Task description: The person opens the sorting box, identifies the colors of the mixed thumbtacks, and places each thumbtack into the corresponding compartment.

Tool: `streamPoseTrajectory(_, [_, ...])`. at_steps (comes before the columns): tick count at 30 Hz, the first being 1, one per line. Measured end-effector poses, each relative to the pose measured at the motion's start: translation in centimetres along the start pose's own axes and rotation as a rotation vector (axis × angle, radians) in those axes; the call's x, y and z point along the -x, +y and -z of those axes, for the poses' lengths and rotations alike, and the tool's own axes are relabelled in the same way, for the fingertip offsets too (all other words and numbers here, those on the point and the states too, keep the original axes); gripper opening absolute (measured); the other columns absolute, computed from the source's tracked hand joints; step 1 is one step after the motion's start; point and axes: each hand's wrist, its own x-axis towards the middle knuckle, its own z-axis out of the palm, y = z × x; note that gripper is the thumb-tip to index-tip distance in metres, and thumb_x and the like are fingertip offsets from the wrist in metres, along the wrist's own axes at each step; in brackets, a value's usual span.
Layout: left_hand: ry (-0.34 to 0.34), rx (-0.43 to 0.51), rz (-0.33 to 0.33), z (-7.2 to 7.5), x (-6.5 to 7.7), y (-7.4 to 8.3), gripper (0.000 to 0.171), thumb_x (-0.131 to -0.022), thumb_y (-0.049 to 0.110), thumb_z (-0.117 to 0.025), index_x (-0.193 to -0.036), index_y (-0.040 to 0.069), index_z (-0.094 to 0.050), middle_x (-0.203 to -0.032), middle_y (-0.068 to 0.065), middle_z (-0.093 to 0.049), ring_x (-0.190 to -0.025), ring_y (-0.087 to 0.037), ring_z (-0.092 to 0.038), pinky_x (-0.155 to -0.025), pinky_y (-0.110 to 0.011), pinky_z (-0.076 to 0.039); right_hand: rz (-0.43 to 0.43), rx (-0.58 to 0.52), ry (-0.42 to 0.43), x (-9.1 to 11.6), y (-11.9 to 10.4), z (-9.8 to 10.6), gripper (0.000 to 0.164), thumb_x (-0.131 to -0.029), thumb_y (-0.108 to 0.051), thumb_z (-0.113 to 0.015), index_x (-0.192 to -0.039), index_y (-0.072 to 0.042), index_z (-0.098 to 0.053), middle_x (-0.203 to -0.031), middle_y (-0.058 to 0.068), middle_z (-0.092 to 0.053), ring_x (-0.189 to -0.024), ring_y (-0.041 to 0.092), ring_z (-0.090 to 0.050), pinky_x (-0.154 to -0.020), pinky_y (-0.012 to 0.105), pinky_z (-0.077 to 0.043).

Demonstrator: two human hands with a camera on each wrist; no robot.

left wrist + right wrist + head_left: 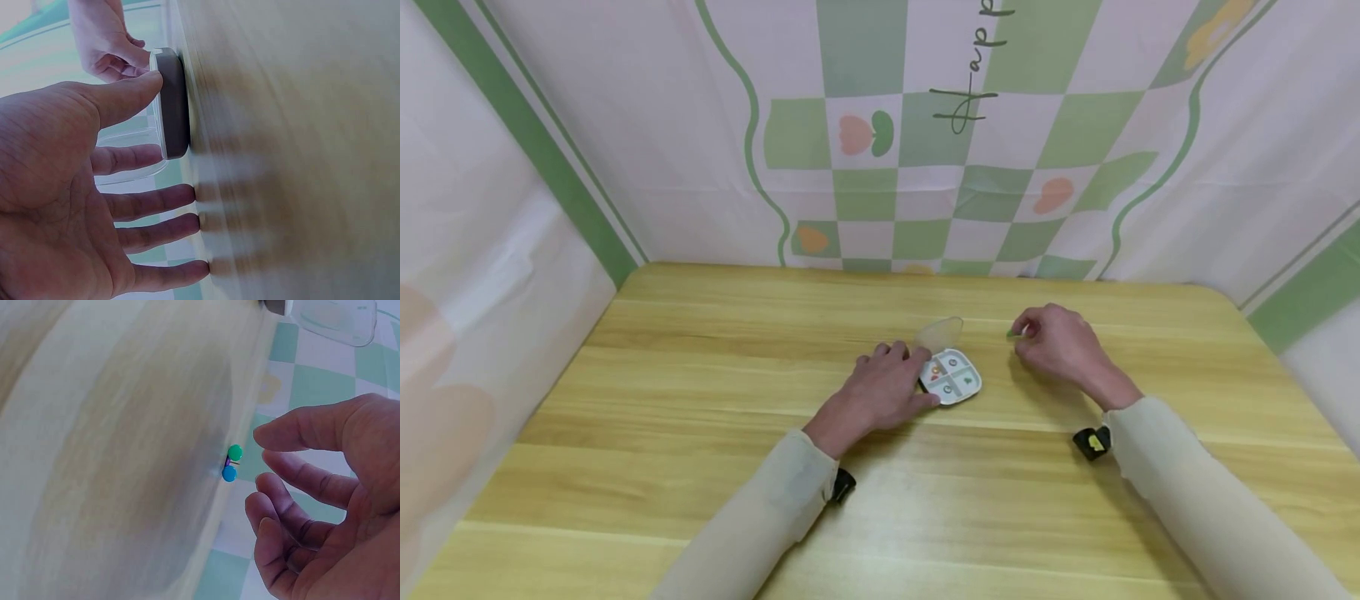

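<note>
A small white pill box [960, 388] with a dark base lies on the table, its compartments printed with little pictures. Its clear lid [942, 334] stands raised at the far side. My left hand [883, 387] holds the box by its left side, with thumb and index finger [128, 159] on opposite edges; the other fingertips rest on the table. To the right of the box, my right hand [1060, 342] hovers with bent fingers and a gap between thumb and index. Just beyond its fingertips are small pieces with a green round end [235, 452] and a blue round end [229, 474].
The wooden table [700, 375] reaches back to a hanging cloth [865, 192] with green checks. More cloth [497, 250] hangs at the left side. Dark devices sit at the left wrist [842, 485] and right wrist [1092, 442].
</note>
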Motion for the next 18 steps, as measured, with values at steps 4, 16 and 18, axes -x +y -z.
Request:
streamPoseTrajectory(4, [0.001,-0.001,0.000,0.00,0.01,-0.02,0.066,-0.088,0.055,-0.050,-0.141,0.018,-0.035,-0.129,-0.009,-0.045,-0.111,-0.024,-0.042,-0.089,-0.046,-0.036,0.009,0.008,-0.004,-0.20,0.23,-0.21,0.021,-0.075,-0.011,-0.055,-0.093,-0.008,-0.066,-0.085,0.008,-0.058,-0.081,0.025,-0.051,-0.069,0.041,-0.039])
streamPoseTrajectory(16, [0.005,-0.005,0.001,-0.14,-0.05,-0.02,0.065,-0.087,0.055,-0.050,-0.140,0.019,-0.036,-0.128,-0.009,-0.045,-0.111,-0.025,-0.042,-0.089,-0.046,-0.037,0.003,0.041,-0.042,-0.78,0.54,-0.60,0.026,-0.079,-0.011,-0.053,-0.102,-0.008,-0.065,-0.092,0.013,-0.061,-0.086,0.029,-0.055,-0.070,0.044,-0.043])
streamPoseTrajectory(18, [0.004,-0.007,0.002,-0.11,-0.03,-0.01,0.065,-0.087,0.055,-0.050,-0.140,0.019,-0.036,-0.128,-0.009,-0.045,-0.111,-0.025,-0.042,-0.089,-0.046,-0.037,-0.002,0.041,-0.050,-0.83,0.50,-0.61,0.027,-0.079,-0.010,-0.053,-0.102,-0.008,-0.065,-0.091,0.013,-0.061,-0.083,0.028,-0.054,-0.068,0.042,-0.043])
